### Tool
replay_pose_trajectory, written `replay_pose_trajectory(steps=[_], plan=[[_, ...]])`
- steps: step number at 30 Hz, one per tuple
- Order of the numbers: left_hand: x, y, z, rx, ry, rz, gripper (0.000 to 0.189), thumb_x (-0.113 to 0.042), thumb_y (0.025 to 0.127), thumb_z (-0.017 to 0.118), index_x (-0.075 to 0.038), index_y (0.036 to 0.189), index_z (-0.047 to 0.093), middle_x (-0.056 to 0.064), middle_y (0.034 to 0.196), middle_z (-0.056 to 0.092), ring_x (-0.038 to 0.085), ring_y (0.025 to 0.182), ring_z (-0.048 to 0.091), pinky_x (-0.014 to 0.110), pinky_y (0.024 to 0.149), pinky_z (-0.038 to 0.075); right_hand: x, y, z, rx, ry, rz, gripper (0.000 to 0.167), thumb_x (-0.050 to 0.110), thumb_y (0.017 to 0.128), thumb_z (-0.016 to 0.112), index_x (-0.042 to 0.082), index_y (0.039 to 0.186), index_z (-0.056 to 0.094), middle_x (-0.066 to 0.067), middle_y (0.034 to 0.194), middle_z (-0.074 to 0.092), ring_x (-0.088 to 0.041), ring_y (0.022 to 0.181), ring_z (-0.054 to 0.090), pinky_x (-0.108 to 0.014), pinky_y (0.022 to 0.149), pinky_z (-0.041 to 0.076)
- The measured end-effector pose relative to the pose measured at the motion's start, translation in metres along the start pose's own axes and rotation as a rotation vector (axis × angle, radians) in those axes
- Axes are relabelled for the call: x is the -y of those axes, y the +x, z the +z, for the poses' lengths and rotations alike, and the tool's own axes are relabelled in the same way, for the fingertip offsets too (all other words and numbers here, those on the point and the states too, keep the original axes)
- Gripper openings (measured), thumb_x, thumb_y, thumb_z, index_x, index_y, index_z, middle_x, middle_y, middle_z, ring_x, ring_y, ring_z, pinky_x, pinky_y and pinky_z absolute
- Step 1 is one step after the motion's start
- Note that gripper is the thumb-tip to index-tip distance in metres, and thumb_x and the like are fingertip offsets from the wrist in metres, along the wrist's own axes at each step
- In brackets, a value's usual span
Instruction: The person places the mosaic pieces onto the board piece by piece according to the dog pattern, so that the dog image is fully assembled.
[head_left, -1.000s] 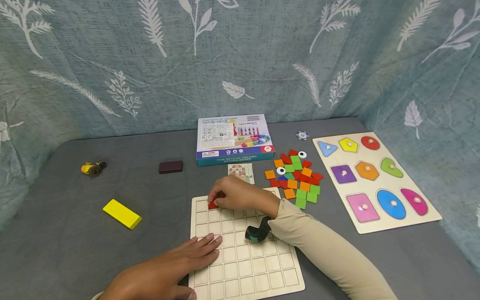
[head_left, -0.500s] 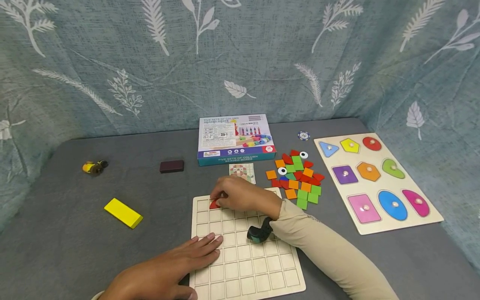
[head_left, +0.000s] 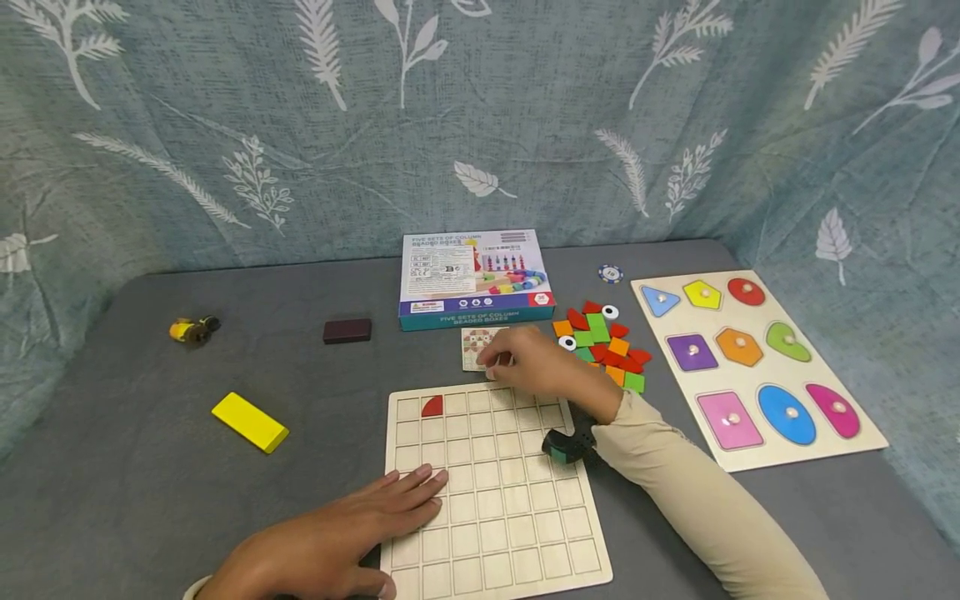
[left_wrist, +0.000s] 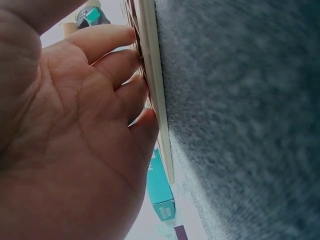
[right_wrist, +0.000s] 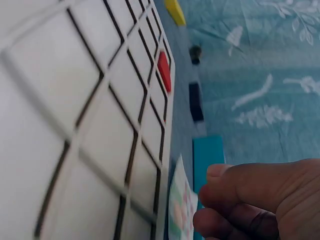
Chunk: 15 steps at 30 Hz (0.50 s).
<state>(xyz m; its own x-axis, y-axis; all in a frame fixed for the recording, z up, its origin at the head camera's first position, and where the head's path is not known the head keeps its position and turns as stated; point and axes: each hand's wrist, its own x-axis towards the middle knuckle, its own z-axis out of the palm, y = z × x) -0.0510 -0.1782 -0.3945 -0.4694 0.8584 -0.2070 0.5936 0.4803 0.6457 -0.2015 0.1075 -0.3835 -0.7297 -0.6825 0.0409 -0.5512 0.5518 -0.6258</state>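
A wooden grid board (head_left: 487, 500) lies flat on the table. On its left part my left hand (head_left: 360, 525) rests with straight, slightly spread fingers; its palm shows in the left wrist view. One red quarter-circle tile (head_left: 432, 407) sits in the top row, second cell from the left. My right hand (head_left: 543, 362) is above the board's far edge, fingers loosely curled and holding nothing visible. It partly covers a small pattern card (head_left: 474, 340) just beyond the board. Beside it lies a loose pile of orange, red and green tiles (head_left: 597, 328), partly hidden by this hand.
A beaded-column toy box (head_left: 476, 283) stands behind the card. To the right lies a shape puzzle board (head_left: 705, 392) with knobs. A yellow block (head_left: 250, 422), a dark block (head_left: 347, 331) and a small yellow-black toy (head_left: 193, 330) lie left. A poker chip (head_left: 611, 273) lies at the back.
My right hand has let go of the red quarter-circle tile, leaving it in its cell, and moved right toward the card and pile. My left hand stays on the board.
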Motion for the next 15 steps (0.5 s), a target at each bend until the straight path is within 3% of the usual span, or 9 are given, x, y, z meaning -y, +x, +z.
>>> replay_pose_trajectory(steps=[10, 15], plan=[[0.000, 0.001, -0.003, 0.021, -0.022, -0.015, 0.084, -0.027, 0.084, 0.075, -0.012, 0.154, 0.029, 0.003, 0.162, 0.012, 0.025, 0.147, 0.009, 0.031, 0.117, 0.008, -0.025, -0.023, -0.028, -0.054, 0.016, 0.141, 0.022, 0.005, 0.092, 0.066, 0.001, 0.112, 0.071, -0.008, 0.107, 0.066, -0.020, 0.087, 0.061, -0.033, 0.071, 0.051], [-0.001, 0.001, -0.003, 0.023, -0.034, -0.032, 0.085, -0.026, 0.083, 0.075, -0.013, 0.154, 0.030, 0.002, 0.162, 0.012, 0.024, 0.147, 0.009, 0.033, 0.117, 0.010, -0.033, -0.027, -0.032, -0.075, -0.020, 0.170, 0.025, 0.003, 0.090, 0.066, -0.001, 0.114, 0.070, -0.011, 0.108, 0.067, -0.024, 0.094, 0.061, -0.038, 0.080, 0.051]])
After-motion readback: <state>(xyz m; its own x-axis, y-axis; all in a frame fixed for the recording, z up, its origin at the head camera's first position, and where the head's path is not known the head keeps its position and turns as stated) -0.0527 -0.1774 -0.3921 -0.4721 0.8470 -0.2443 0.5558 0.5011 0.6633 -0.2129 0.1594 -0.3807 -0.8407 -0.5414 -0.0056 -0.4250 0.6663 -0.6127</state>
